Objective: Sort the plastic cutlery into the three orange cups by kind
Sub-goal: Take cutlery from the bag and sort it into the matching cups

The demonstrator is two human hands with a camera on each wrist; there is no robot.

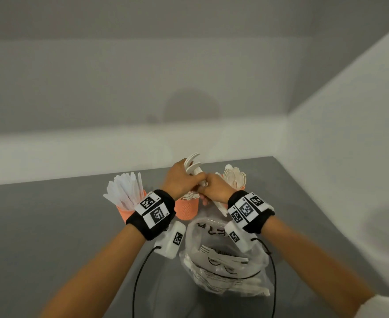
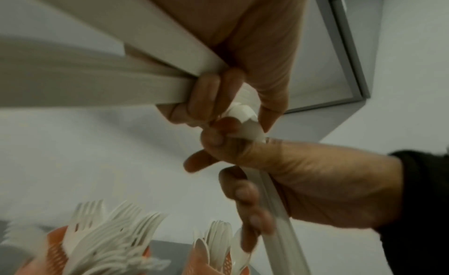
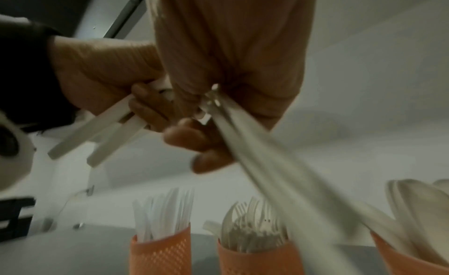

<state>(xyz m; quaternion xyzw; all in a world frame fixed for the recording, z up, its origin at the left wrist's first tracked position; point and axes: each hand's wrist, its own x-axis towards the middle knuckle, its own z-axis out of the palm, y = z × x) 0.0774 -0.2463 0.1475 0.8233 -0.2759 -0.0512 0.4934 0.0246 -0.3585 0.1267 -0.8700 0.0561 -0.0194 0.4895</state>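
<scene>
Three orange mesh cups stand in a row on the grey table: knives in the left cup [image 1: 129, 211], forks in the middle cup [image 1: 186, 208], spoons in the right cup [image 1: 240, 185]. Both hands meet above the middle cup. My left hand [image 1: 192, 180] grips a small bunch of white spoons [image 1: 192, 164], bowls up. My right hand [image 1: 207, 188] grips several white cutlery pieces [image 1: 221, 207] whose ends point down toward me; their kind is unclear. In the right wrist view the right hand's fingers [image 3: 201, 154] curl round long handles [image 3: 279, 173]. The two hands touch.
A clear plastic bag [image 1: 225, 260] with more white cutlery, including a fork [image 1: 206, 249], lies on the table [image 1: 51, 226] just in front of the cups. Black cables hang from the wrist cameras. White walls close off the back and right.
</scene>
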